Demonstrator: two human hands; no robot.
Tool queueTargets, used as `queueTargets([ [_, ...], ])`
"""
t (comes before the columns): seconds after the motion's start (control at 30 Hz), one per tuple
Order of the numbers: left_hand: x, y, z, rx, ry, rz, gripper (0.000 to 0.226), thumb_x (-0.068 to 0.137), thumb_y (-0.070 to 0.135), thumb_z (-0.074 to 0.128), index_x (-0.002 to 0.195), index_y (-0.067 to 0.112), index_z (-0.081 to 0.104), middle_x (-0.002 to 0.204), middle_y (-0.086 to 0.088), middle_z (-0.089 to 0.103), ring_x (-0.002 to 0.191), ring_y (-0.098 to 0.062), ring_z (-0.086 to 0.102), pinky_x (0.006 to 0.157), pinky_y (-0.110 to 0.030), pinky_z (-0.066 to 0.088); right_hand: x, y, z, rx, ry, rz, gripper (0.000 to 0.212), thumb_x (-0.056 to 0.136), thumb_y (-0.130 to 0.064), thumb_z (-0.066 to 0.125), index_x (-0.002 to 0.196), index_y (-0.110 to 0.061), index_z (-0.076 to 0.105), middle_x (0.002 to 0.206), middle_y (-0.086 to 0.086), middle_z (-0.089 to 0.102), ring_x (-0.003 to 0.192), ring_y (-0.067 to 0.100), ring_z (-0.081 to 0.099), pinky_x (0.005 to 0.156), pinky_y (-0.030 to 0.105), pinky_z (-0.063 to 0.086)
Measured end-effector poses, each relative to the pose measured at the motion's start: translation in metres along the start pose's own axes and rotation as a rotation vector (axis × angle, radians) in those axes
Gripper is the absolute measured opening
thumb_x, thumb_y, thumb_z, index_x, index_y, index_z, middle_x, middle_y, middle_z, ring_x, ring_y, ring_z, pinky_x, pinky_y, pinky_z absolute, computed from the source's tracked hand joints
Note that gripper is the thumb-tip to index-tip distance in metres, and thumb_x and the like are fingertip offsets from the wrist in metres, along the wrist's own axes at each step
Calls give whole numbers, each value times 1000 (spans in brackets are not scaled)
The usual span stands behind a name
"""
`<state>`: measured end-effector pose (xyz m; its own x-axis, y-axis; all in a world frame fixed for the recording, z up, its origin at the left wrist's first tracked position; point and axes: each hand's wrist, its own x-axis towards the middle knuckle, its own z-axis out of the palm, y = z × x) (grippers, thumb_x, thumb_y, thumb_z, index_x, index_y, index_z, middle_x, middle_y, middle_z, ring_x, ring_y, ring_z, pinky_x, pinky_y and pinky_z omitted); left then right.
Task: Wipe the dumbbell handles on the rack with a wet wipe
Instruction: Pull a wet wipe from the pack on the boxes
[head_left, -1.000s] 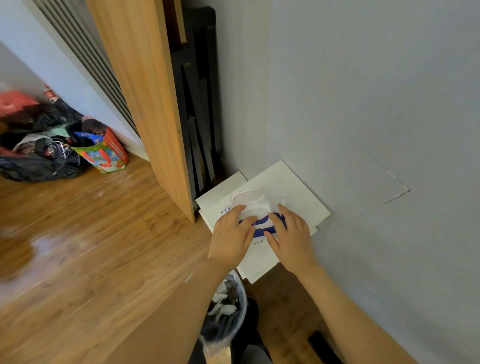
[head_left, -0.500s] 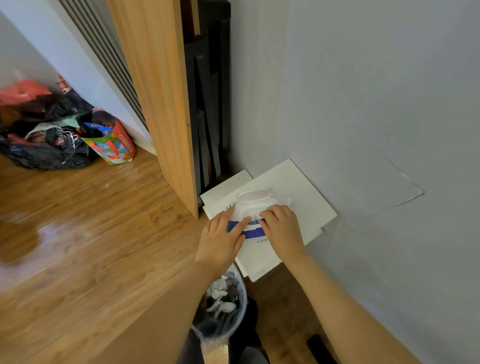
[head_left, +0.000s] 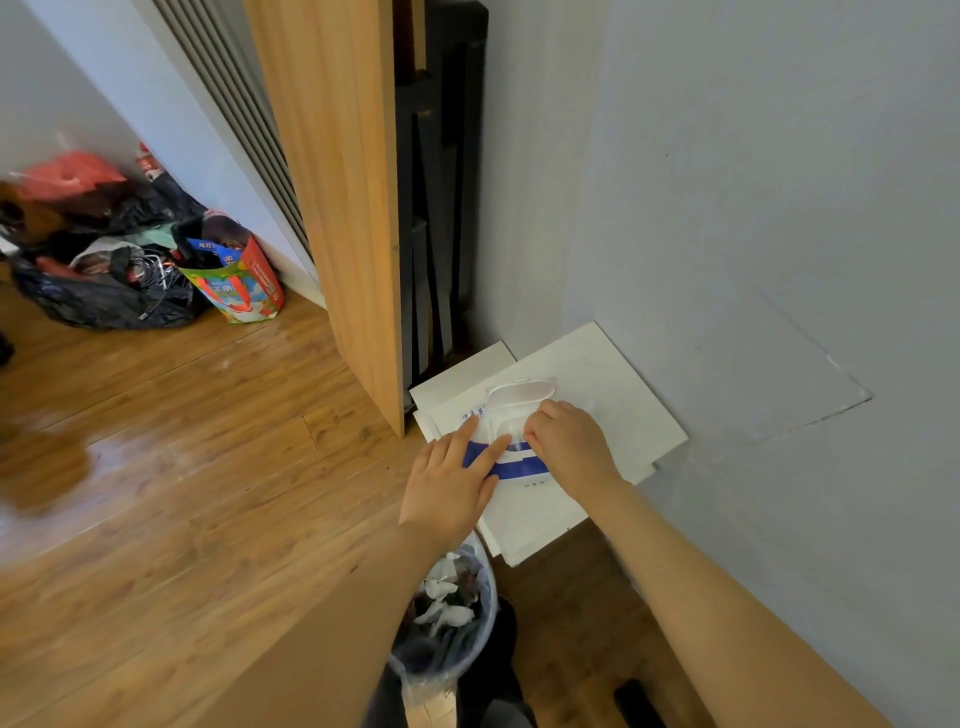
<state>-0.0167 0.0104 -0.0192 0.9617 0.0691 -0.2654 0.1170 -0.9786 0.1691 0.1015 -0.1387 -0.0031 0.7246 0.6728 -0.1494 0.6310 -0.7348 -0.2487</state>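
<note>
A white wet-wipe pack (head_left: 511, 460) with a blue band lies on a stack of white boards (head_left: 613, 395) by the grey wall. Its plastic flip lid (head_left: 519, 393) stands open. My left hand (head_left: 449, 480) presses flat on the pack's left side with straight fingers. My right hand (head_left: 569, 447) rests on the pack's right side, its fingertips curled at the lid opening; whether they pinch a wipe is hidden. No dumbbells or rack are in view.
A bin (head_left: 449, 613) lined with a clear bag and holding used wipes stands below my hands. A wooden panel (head_left: 337, 197) and dark folded frames (head_left: 441, 208) lean at the corner. Bags (head_left: 234, 280) of clutter sit at the left on the wooden floor.
My head view has shifted a little; both hands stay on the pack. My right hand's fingers have moved up to the lid opening, uncovering more of the blue band.
</note>
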Motion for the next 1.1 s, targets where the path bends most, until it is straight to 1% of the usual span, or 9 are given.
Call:
queueTargets([
  [0.07, 0, 2, -1, 28, 27, -4, 50, 104, 46, 33, 153, 40, 27, 160, -9, 29, 139, -32, 40, 114, -45, 30, 5, 1, -1, -12, -9, -12, 42, 96, -36, 57, 130, -12, 53, 134, 7, 55, 117, 22, 57, 101, 26, 43],
  [0.17, -1, 4, -4, 53, -64, -24, 54, 105, 50, 21, 155, 43, 4, 166, -6, 5, 149, -30, 18, 121, -44, 12, 8, 4, 2, 15, 0, -17, 34, 99, -33, 53, 124, -9, 54, 127, 8, 58, 110, 19, 58, 95, 21, 45],
  [0.3, -4, 5, -5, 77, -75, -44, 56, 105, 52, 17, 153, 44, -10, 166, -4, -10, 151, -29, 6, 123, -44, 8, 2, 8, 2, 110, 8, 29, 37, 97, -32, 57, 124, -7, 53, 129, 10, 55, 113, 22, 57, 96, 23, 45],
  [0.47, -5, 9, -5, 43, -90, -63, 57, 105, 52, 18, 152, 45, -13, 165, -3, -14, 152, -29, 3, 123, -44, 7, -9, 9, 6, 205, 112, 16, 34, 85, -23, 73, 112, -3, 65, 118, 17, 63, 103, 31, 65, 88, 35, 52],
  [0.67, -5, 13, -8, 40, -98, -77, 58, 104, 52, 17, 153, 44, -12, 165, -4, -14, 152, -30, 3, 123, -45, 8, -11, 4, 11, 332, 188, 134, 31, 87, -28, 70, 112, -9, 66, 120, 8, 62, 102, 24, 64, 86, 22, 49],
  [0.8, -5, 15, -9, 55, -99, -79, 57, 105, 51, 18, 154, 42, -10, 165, -6, -13, 152, -31, 3, 123, -45, 7, -12, -1, 13, 224, 238, 58, 34, 64, -16, 89, 89, -4, 72, 95, 14, 70, 76, 29, 70, 67, 36, 58],
  [0.9, -5, 17, -9, 57, -107, -83, 58, 105, 52, 17, 154, 42, -11, 165, -6, -13, 152, -31, 3, 123, -46, 8, -15, -4, 13, 184, 258, 52, 47, 51, -20, 95, 89, -5, 71, 90, 13, 71, 69, 28, 70, 62, 35, 58],
  [1.0, -5, 16, -10, 49, -120, -74, 59, 105, 52, 18, 154, 40, -12, 165, -6, -14, 150, -31, 9, 122, -43, 13, -17, -5, 18, 219, 294, 47, 52, 51, -19, 95, 94, -3, 69, 93, 15, 71, 72, 30, 71, 64, 37, 58],
  [1.1, -4, 16, -12, 21, -142, -74, 59, 105, 51, 19, 154, 41, -12, 165, -4, -14, 150, -30, 12, 120, -41, 19, -22, -9, 15, 383, 332, 132, 44, 71, -12, 83, 109, 1, 64, 111, 20, 66, 91, 35, 68, 75, 42, 57],
])
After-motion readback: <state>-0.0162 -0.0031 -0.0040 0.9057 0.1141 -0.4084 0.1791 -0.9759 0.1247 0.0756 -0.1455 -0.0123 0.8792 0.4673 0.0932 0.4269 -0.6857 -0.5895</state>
